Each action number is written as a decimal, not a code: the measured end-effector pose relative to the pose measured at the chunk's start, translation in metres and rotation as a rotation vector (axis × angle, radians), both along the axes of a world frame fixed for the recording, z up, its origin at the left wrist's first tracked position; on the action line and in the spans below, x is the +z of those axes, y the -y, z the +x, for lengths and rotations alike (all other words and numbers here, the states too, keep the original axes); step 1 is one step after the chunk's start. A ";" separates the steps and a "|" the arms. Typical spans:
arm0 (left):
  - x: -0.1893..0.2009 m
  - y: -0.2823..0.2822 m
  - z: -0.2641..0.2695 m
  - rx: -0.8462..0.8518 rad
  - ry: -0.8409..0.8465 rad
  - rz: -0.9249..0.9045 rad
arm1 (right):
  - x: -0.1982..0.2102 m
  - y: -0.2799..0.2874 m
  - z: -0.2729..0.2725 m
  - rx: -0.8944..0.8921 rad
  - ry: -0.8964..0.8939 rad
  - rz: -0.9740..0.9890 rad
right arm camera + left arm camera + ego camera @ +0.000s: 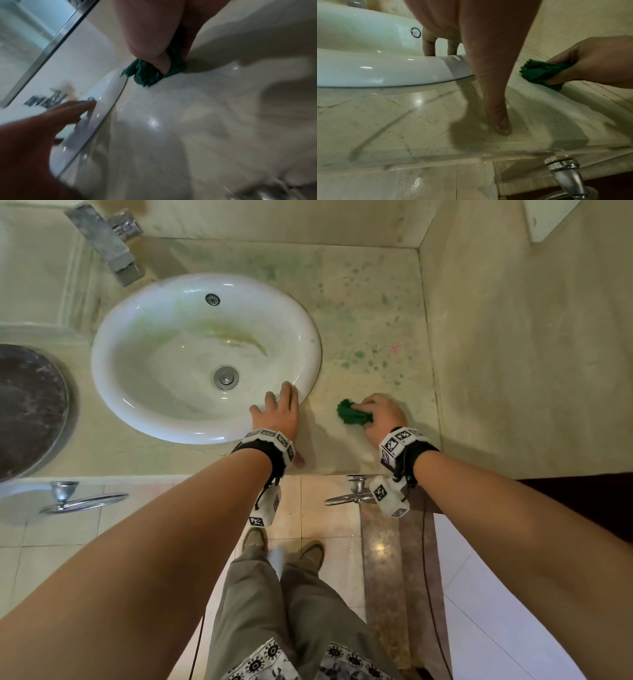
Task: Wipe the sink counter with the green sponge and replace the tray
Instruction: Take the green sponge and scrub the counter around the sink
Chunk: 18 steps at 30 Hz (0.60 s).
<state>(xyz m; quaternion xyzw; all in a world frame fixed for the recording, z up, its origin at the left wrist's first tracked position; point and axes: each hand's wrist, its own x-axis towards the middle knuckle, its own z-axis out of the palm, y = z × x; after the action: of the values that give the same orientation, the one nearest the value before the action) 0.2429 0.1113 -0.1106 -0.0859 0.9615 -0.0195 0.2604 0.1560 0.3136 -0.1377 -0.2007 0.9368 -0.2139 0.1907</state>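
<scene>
**Operator:** My right hand (380, 416) has its fingers and thumb curled round the green sponge (352, 414), bunched and pressed down on the counter (370, 323) near the front edge, just right of the basin (144, 344). It looks more like a crumpled scouring pad than a block: soft, light, frayed at the edges, folding wherever I squeeze.

**Observer:** Where would you hold it?

**Operator:** Across the middle of the wad, fingers on top, thumb at the side, as I have it now. Held by an edge, I think it would only flop and smear. It should drag a little on the wet stone, not slide freely.

**Observer:** And the other hand?

**Operator:** My left hand (279, 414) is flat and holds nothing. Its straight fingers rest on the basin's rim and the thumb (498, 117) presses on the counter, so I judge that it braces me.

**Observer:** What about the surfaces?

**Operator:** The counter is pale polished marble, veined, glossy and wet by the front edge. Green flecks (359, 354) are spattered further back, so I judge the wiping unfinished. The basin is smooth white glazed ceramic, oval, with a metal drain (226, 377). A dark round tray (27, 409) sits far left, well apart from both hands. It looks rigid, probably metal.
</scene>
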 end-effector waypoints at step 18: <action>-0.001 -0.002 0.000 0.023 -0.010 -0.014 | 0.007 0.032 0.022 0.343 0.027 0.084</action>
<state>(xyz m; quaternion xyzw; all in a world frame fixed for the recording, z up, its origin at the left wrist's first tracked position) 0.2425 0.1133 -0.1112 -0.0990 0.9615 -0.0227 0.2554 0.1784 0.2812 -0.1307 -0.3466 0.8942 -0.1416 0.2453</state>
